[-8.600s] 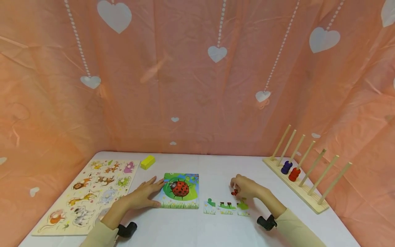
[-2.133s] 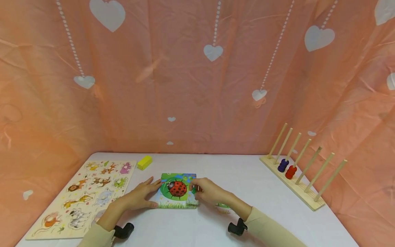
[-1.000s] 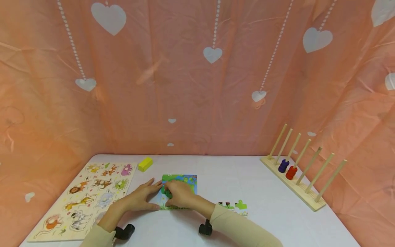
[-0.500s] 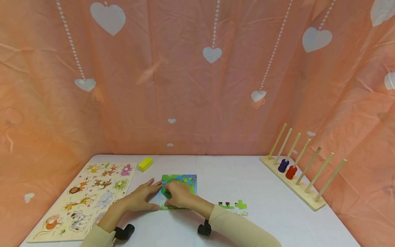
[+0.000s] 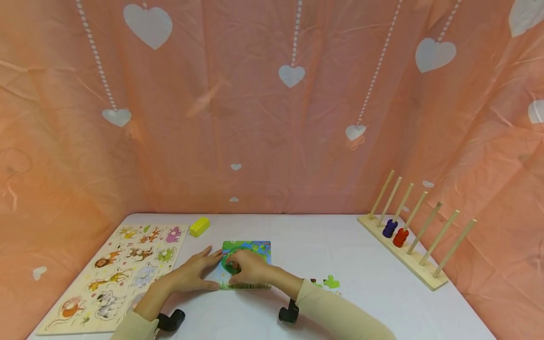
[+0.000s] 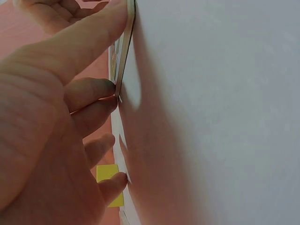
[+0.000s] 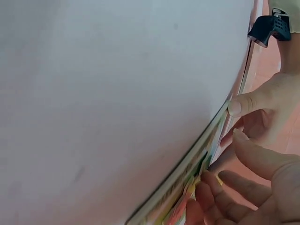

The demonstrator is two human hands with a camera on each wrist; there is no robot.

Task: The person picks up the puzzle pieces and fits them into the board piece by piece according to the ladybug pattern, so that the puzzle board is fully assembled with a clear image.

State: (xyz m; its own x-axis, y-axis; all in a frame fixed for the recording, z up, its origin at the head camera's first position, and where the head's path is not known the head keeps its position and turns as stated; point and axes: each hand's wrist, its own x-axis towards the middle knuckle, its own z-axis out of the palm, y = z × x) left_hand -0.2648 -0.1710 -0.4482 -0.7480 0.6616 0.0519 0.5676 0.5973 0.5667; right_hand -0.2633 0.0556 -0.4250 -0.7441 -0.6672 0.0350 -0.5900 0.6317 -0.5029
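A ladybug jigsaw puzzle board (image 5: 259, 252) lies mid-table, its left part partly covered by my right hand (image 5: 250, 268). My left hand (image 5: 193, 271) rests along the board's left edge, thumb low and fingers spread above. In the left wrist view the thumb and fingertips (image 6: 110, 86) touch that edge. The right hand's fingertips bend down onto the lower-left puzzle area. Its thumb (image 7: 253, 152) stands apart from the fingers in the right wrist view. A piece edge (image 7: 205, 161) there looks slightly raised. Two loose puzzle pieces, one green (image 5: 331, 282) and one partly hidden (image 5: 315, 282), lie right of the board.
A wooden animal puzzle board (image 5: 97, 283) lies at the left. Behind it, to the right, is a yellow block (image 5: 199, 226). A wooden peg rack (image 5: 408, 250) with purple beads (image 5: 390, 228) and red beads (image 5: 401, 237) stands at the right. A pink curtain hangs behind the table.
My right hand has moved left from the board's right side, carrying a puzzle piece to its lower left. Since half a second ago its fingers have loosened slightly. The left hand stays.
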